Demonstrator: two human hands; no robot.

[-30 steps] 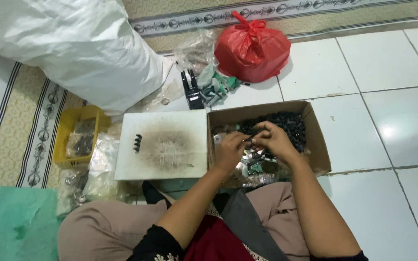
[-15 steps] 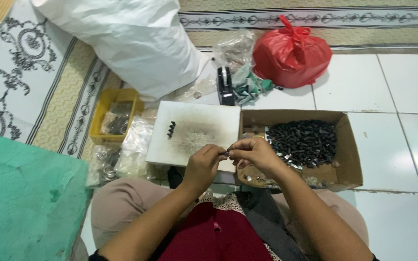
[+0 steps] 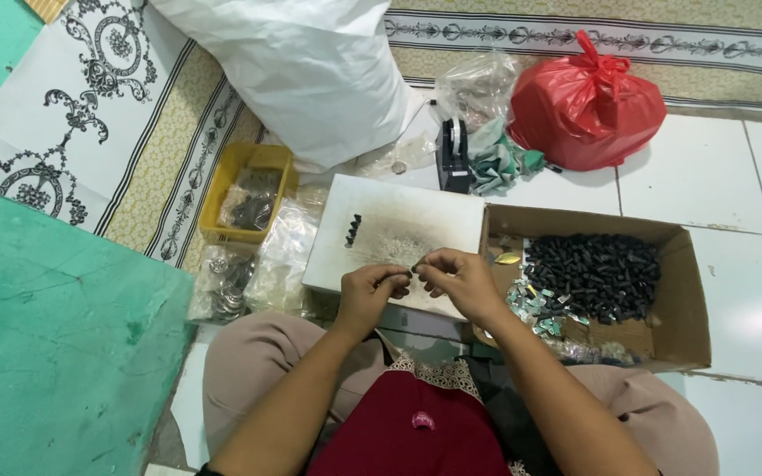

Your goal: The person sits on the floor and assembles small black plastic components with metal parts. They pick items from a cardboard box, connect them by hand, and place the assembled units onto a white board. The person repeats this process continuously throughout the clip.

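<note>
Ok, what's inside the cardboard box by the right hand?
The cardboard box holds a heap of small black parts and scattered pale green bits. Whatever lies under the heap is covered.

A seated person wears a dark red top [image 3: 416,432] with pale lace trim at its hem, over loose beige trousers [image 3: 253,361]. Both forearms are bare, with no rings or watch visible.

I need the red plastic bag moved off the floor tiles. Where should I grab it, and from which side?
Take the red plastic bag by its knotted top, the twisted tails that stick up at its upper edge, coming from above. The body looks full and rounded, so it offers little to pinch, while the knot gathers the film into one narrow neck. The tape dispenser and crumpled green cloth crowd its left side.
</note>
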